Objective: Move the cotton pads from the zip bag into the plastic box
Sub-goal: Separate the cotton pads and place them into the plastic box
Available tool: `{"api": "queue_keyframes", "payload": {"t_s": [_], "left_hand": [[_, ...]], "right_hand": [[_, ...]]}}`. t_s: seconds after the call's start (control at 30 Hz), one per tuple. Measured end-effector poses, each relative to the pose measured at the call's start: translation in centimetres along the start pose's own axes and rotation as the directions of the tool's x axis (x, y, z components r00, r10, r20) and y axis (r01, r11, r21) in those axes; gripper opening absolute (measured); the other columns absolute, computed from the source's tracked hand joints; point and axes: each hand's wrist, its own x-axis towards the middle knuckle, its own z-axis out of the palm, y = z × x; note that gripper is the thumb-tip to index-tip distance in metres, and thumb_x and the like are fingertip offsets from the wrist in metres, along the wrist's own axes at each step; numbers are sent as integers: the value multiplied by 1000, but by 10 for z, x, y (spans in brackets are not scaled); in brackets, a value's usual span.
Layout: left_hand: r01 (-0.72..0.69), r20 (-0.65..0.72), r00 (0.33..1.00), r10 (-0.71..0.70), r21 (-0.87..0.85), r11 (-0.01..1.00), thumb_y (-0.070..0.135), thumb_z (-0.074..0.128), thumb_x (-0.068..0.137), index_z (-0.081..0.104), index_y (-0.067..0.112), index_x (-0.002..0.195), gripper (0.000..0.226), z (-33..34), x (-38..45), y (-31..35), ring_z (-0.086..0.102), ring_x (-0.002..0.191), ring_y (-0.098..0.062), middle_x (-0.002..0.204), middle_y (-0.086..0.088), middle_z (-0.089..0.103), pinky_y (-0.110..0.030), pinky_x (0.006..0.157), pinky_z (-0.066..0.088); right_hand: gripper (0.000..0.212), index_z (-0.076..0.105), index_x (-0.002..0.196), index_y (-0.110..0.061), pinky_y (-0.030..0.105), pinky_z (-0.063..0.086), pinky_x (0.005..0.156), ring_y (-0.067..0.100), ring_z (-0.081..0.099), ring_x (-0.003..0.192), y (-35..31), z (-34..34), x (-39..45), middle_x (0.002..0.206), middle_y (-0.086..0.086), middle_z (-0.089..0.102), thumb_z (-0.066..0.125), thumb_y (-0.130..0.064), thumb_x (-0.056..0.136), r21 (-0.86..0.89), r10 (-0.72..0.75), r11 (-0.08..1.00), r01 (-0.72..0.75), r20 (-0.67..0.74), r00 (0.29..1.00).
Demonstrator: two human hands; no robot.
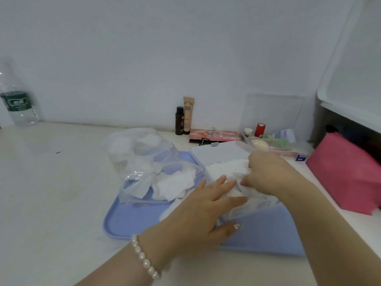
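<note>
Both hands worked over the blue tray (132,219), and every place below is given from it. The box (218,154), clear plastic, sat on the tray's far right part, with a heap of white pads (222,169) already in it. That heap suggested a fair share of the job was done.

The right hand (268,174) was over the box, its fingers curled and pinching a clump of pads at the near side of the heap, seemingly pressing or settling them in. The left hand (208,205) lay just beside it with fingers fairly straight and a little apart, fingertips resting on the white stuff at the box's near edge. Its thumb pointed toward the tray's near right. It did not seem to grip anything, though what lay beneath its palm was hidden.

The bag (150,168) lay on the tray's far left corner, crumpled, mouth toward the hands. Several pads (175,184) remained at its mouth, some spilling onto the tray, and more white showed through its plastic further back. So, by my judgement, the task stood somewhere near the middle: those pads were yet to be moved. How full the box was could not be told, since the hands covered much of it.
</note>
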Motion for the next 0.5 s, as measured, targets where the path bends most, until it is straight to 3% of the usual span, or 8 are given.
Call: {"api": "queue_keyframes", "payload": {"t_s": [0.07, 0.13, 0.2, 0.3, 0.4, 0.5], "left_hand": [[1, 9, 1000, -1, -4, 1000, 50, 41, 90, 40, 30, 140, 55, -2, 0, 1, -3, 140, -5, 152, 10, 12, -31, 112, -7], [7, 34, 999, -6, -3, 1000, 44, 47, 92, 38, 30, 141, 52, -4, 0, 2, -6, 138, -2, 155, 6, 13, -31, 112, -9], [17, 60, 998, -16, -10, 1000, 41, 50, 93, 37, 29, 142, 53, -6, 1, 3, -8, 137, -1, 157, 3, 11, -30, 112, -11], [13, 66, 998, -10, -46, 999, 38, 52, 90, 39, 24, 142, 55, -8, 1, 4, -5, 138, -4, 157, -3, 14, -34, 112, -9], [13, 64, 998, -8, -73, 997, 35, 55, 91, 38, 22, 143, 56, -7, -1, 1, -4, 139, -6, 157, -5, 14, -37, 115, -4], [12, 63, 998, -8, -65, 998, 36, 56, 91, 36, 24, 143, 57, -9, 0, 2, -6, 138, -2, 157, -3, 12, -35, 116, -4]], "right_hand": [[16, 56, 103, -9, 19, 29, 46, 19, 47, 76, 0, 4, 3, 88, 5, 57, 59, -14, 88, -44, 22, 999, -23, -37, 999], [18, 56, 103, -9, 21, 32, 47, 18, 47, 75, 0, 7, 4, 78, 0, 52, 60, -15, 87, -89, 37, 995, -41, -40, 998], [23, 55, 103, -10, 25, 44, 61, 20, 54, 81, -2, 8, 4, 79, 0, 54, 62, -24, 86, -133, 38, 990, -40, -18, 999], [28, 57, 105, -10, 29, 46, 77, 23, 57, 94, -9, 9, 5, 94, 5, 59, 58, -31, 87, -207, 39, 978, -32, 33, 999], [17, 54, 81, -15, 29, 47, 81, 20, 59, 94, -14, 8, 2, 90, 2, 59, 51, -30, 89, -227, 2, 974, 24, 114, 993], [25, 50, 63, -14, 30, 46, 67, 21, 59, 73, -6, 6, 1, 71, 5, 60, 60, -32, 78, -78, -14, 997, 22, 110, 994]]}}
